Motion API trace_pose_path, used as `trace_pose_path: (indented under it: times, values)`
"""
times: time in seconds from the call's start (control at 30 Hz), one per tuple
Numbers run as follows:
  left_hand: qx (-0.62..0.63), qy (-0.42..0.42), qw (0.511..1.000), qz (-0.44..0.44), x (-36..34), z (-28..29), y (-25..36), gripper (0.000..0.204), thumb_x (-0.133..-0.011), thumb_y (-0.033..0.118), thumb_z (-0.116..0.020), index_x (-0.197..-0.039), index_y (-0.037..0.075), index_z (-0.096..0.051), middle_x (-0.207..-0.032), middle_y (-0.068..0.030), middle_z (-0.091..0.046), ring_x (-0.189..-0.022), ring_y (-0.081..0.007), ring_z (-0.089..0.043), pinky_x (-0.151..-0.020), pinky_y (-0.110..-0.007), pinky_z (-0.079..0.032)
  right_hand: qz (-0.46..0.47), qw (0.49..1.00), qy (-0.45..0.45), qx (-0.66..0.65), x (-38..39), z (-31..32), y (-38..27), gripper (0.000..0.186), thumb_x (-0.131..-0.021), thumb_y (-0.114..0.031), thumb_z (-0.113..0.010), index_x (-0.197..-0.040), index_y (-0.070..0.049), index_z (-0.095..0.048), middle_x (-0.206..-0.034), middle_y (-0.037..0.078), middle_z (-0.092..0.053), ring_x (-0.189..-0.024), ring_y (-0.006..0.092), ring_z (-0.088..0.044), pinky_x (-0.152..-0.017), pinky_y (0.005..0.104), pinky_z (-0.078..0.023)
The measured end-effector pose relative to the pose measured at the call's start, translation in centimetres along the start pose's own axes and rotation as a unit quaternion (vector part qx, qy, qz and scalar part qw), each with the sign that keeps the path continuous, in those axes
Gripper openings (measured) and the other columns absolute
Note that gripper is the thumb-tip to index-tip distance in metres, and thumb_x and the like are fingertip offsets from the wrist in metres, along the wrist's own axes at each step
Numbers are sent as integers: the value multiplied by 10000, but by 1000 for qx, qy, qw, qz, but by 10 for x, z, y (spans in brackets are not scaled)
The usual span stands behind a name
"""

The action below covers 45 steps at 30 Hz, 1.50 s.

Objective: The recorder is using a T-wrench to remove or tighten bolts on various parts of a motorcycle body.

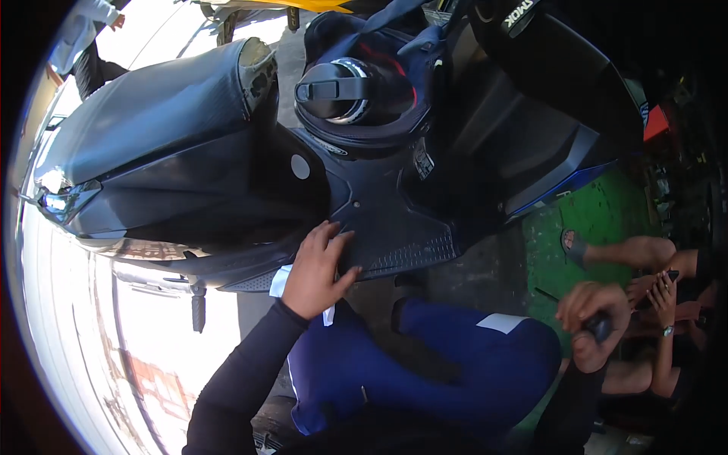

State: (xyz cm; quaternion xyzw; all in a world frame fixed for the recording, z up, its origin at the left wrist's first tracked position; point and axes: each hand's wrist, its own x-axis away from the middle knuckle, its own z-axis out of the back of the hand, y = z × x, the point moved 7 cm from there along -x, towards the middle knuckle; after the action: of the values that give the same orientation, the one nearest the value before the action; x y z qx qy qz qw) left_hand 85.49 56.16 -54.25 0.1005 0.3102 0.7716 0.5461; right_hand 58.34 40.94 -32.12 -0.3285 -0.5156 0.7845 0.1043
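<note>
My left hand rests palm down, fingers apart, at the near edge of the black footboard of a scooter. A white strip shows beside and below the wrist; I cannot tell if it is cloth or paper. Off to the right, away from the scooter, my right hand is closed around a screwdriver. Its dark rounded handle end shows between the fingers, and a thin shaft seems to point left from the fist. My knees in blue trousers are bent beside the footboard.
The scooter's long seat is at the left. A black lidded bottle stands in a dark bag on the footboard's far side. At right, a seated person's hands hold a phone above green floor. Another person is at upper left.
</note>
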Motion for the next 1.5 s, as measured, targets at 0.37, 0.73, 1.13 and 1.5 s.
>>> trace_pose_path:
  times: [0.37, 0.73, 1.13, 1.5]
  values:
    - [-69, -66, 990, -108, 19, -24, -30, 340, -878, 69, -599, -1212, 33, -652, -1380, -125, -574, -1335, -307, -498, -1100, -392, -411, -232, 882, 406, 57, 233, 155, 74, 197, -971, -195, -531, -1127, -97, -460, -728, 25, -482, -577, 123, -452, -576, 275, -418]
    - [-16, -31, 996, -83, 24, -22, -27, 277, -815, -42, -606, -1064, 8, -716, -1278, -84, -654, -1251, -281, -575, -1038, -351, -464, -507, 737, 446, -7, 505, 67, 240, 385, -926, -156, -578, -1295, -110, -476, -996, 85, -585, -793, 175, -547, -736, 318, -467]
    - [-18, -35, 997, -59, 29, -35, -36, 396, -742, -113, -509, -1082, -22, -688, -1304, -126, -633, -1234, -319, -581, -1047, -367, -451, -531, 717, 411, 188, 549, 78, 212, 555, -860, -161, -647, -1394, -75, -519, -1068, 159, -672, -614, 216, -612, -474, 344, -488]
    - [-30, -27, 996, -74, 26, -40, -35, 425, -730, -127, -448, -1077, -37, -676, -1292, -161, -639, -1197, -343, -603, -1038, -371, -456, -569, 640, 393, 334, 502, 116, 307, 543, -754, -111, -630, -1295, -132, -593, -1095, 198, -671, -955, 423, -637, -871, 467, -521]
